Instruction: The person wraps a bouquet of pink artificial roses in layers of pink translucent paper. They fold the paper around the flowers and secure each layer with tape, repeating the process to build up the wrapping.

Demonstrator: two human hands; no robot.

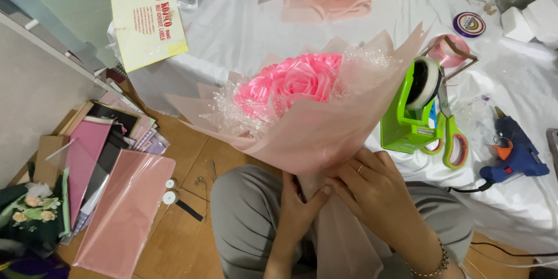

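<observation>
A bouquet of pink ribbon roses (299, 81) with clear sparkly filler sits in pale pink wrapping paper (325, 131), tilted away from me over my lap. My left hand (299, 206) grips the narrow stem end of the wrap from below. My right hand (375, 189), with a ring and a bracelet, presses on the same gathered paper from the right. Both hands touch at the bouquet's neck.
A white-clothed table (244, 29) holds a green tape dispenser (410, 110), green-handled scissors (450, 136), a blue glue gun (514, 151), a pink ribbon roll (447, 49) and a yellow card (148, 26). Pink paper sheets (125, 209) and small tape rolls (170, 197) lie on the wooden floor at left.
</observation>
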